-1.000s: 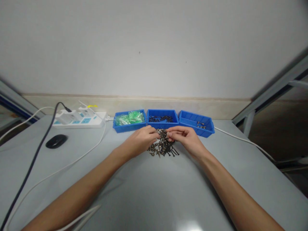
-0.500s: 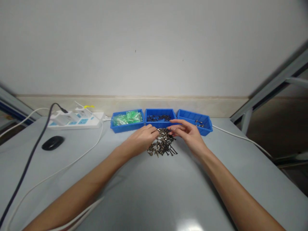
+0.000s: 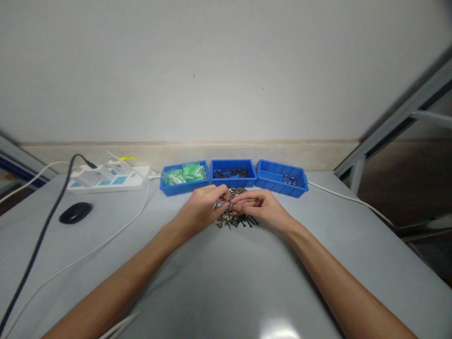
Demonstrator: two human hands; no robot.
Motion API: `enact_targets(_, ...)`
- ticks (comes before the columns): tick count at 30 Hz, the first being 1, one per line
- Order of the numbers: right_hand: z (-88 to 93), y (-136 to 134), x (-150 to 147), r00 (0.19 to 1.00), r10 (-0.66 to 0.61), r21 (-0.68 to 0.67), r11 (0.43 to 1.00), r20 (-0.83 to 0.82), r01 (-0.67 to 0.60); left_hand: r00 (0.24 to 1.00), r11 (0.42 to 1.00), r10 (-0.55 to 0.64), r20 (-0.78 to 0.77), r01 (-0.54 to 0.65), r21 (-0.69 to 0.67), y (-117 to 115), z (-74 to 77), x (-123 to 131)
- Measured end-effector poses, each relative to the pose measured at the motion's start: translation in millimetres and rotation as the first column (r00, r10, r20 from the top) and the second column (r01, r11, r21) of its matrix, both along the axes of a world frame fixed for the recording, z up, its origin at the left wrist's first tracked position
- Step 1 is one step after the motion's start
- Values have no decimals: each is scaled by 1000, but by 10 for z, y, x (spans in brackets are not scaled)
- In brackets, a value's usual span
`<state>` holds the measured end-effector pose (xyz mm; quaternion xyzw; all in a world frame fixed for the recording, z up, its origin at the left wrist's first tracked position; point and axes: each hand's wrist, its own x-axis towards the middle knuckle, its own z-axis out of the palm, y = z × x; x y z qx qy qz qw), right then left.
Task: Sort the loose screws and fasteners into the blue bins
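Note:
A heap of mixed screws (image 3: 229, 220), some dark and long, others shorter and shinier, lies on the grey table in front of the bins. Over its left side my left hand (image 3: 206, 205) has thumb and fingertips pinched together. My right hand (image 3: 264, 208) meets it from the right, its thumb and fingers also closed to a pinch. The fingertips of both hands nearly touch above the heap. Anything between them is too small to make out. Both hands cover part of the heap.
Behind the heap stand three blue bins: the left bin (image 3: 176, 189) with green and clear plastic bags, the middle bin (image 3: 233, 182) with dark screws, the right bin (image 3: 278, 184) with several short screws. A power strip (image 3: 109, 187), a black mouse (image 3: 76, 213) and cables lie left.
My right hand has come left and slightly down from beside the middle bin, its fingers closing beside my left hand. My left hand has turned a little, its thumb now showing.

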<state>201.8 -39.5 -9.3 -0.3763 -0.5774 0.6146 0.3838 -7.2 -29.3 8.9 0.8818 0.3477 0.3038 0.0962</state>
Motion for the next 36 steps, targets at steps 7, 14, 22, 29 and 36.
enact_targets(7,81,128,11,969,-246,103,963,-35,248,981,989,95,-168,-112,-95,-194,-3,-34)
enact_targets(14,146,56,282,824,-222,342,939,522,37,957,964,91,-276,-155,-218,-329,-203,-5)
enact_targets(22,113,-3,332,741,-74,267,953,668,-145,993,980,88,-79,-100,-171,-95,-266,-88)
enact_targets(29,184,140,228,730,-69,250,958,680,-142,991,983,137,4,-135,-127,65,-406,-129)
enact_targets(36,70,70,398,862,-112,246,969,494,-15,981,981,194,17,-194,4,-89,-321,-68)
